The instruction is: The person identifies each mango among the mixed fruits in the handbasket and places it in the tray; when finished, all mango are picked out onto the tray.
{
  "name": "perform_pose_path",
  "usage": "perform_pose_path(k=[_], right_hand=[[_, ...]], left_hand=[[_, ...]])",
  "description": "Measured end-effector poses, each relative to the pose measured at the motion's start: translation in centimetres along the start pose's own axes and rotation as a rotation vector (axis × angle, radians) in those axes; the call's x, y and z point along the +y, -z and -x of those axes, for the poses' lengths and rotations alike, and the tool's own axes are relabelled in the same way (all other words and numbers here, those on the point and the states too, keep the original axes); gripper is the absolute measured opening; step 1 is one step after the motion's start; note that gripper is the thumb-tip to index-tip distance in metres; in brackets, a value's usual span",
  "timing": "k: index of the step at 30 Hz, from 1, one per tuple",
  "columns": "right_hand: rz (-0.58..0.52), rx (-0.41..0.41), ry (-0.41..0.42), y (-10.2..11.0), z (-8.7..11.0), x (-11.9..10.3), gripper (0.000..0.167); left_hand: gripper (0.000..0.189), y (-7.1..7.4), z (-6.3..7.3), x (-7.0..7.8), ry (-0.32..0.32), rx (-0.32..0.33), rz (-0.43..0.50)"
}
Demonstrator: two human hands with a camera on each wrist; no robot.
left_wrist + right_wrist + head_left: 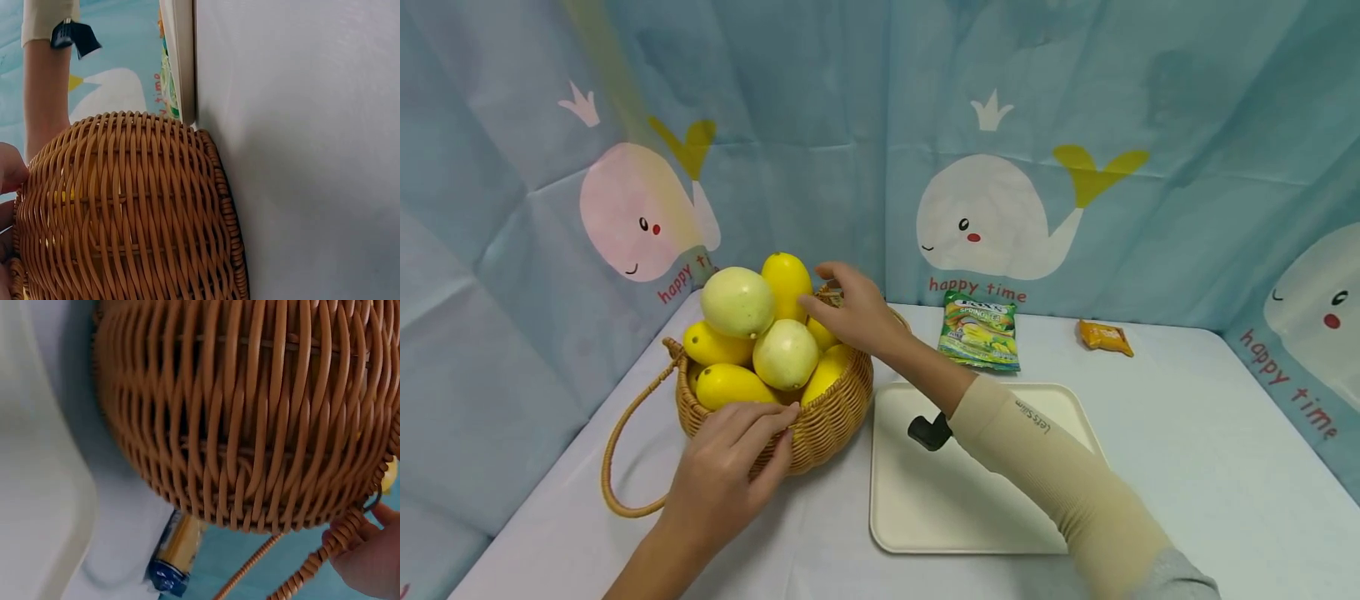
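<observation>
Two hands at a wicker basket (838,425) of fruit; head view with both wrist views. The basket stands upright on a white surface (1195,433), to the left of a cream tray (981,512). It is heaped above its rim with yellow fruits (733,387) and two pale fruits (737,302), one lying higher and farther left than the other. A wicker handle (610,454) loops outward on the basket's left side. The left hand (730,458) holds the near rim, its grip narrow, with fingers over the edge and thumb against the outer wall. The right hand (861,312) reaches over the tray to the far right rim, thumb beside the uppermost yellow fruit; in the right wrist view a far handle (312,565) crosses in front of its fingers, and whether this grip closes round the handle cannot be told. The right forearm wears a beige sleeve (1037,450). Behind the tray lies a green sweets bag (977,333); farther right, well apart, a small orange packet (1105,337). The right wrist view also shows a gold-and-blue packet (175,553) near the basket. A blue backdrop (850,83) printed with whales encloses the surface.
</observation>
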State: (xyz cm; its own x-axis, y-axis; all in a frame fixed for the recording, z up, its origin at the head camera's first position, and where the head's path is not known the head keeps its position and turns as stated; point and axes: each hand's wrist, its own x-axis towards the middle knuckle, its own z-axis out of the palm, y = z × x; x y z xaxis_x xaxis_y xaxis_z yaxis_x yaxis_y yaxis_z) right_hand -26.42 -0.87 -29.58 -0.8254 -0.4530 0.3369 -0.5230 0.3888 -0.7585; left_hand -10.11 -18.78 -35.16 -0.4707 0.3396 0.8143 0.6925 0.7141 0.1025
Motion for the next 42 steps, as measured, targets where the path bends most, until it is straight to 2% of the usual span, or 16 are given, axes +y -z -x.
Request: perform_pose_path(k=[3, 7, 14, 24, 31, 42], right_hand=[[-0.026, -0.011, -0.064, -0.4, -0.7, -0.1, 0.063], [-0.081, -0.032, -0.104, -0.8, -1.3, 0.0, 0.070], [-0.127, -0.083, -0.127, -1.5, -1.8, -0.1, 0.072], [-0.152, -0.038, -0.137, -1.6, -1.9, -0.3, 0.071], [-0.223, 0.050, -0.096, -1.2, -1.6, 0.0, 0.066], [-0.271, 0.085, -0.029, -0.1, -1.5, -0.1, 0.061]], left_hand=[[0.037, 0.0, 0.1, 0.1, 0.016, -0.013, -0.009], [0.036, -0.2, 0.2, 0.1, 0.025, -0.010, -0.017], [0.035, -0.6, 0.6, 0.1, 0.020, 0.029, -0.027], [0.035, -0.8, 0.7, 0.1, 0.023, 0.041, -0.031], [0.035, -1.0, 0.5, 0.1, 0.019, 0.041, -0.030], [0.035, -1.0, 0.7, 0.2, 0.015, 0.052, -0.032]])
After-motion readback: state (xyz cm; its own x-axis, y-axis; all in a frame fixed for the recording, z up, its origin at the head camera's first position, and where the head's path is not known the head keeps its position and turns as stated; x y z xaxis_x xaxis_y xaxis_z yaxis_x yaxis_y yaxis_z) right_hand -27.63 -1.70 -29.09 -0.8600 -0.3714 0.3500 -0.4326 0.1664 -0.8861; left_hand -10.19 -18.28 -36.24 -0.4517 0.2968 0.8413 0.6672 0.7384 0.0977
